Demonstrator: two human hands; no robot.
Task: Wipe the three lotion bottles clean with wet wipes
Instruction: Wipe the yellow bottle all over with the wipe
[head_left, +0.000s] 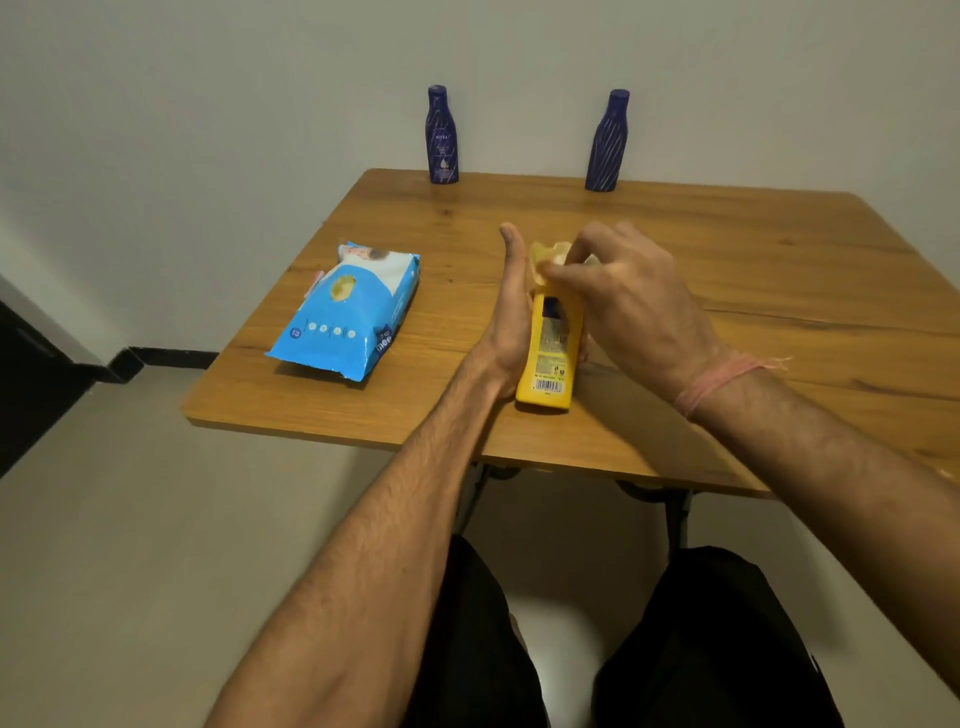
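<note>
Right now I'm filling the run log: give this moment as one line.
left hand: holds yellow plastic lotion bottle | right hand: rubs white wet wipe on its cap | two dark blue bottles: untouched

Yellow bottle (548, 353) lying lengthwise near the bench's front edge, base with barcode toward the viewer, back label up, cap end covered by a pale wipe (550, 257). Two dark blue bottles upright at the far edge, well apart: left blue bottle (442, 136) showing a white-lettered label, right blue bottle (608, 141) showing white diagonal stripes. Blue wipes pack (349, 309) flat, left of the yellow bottle.
</note>
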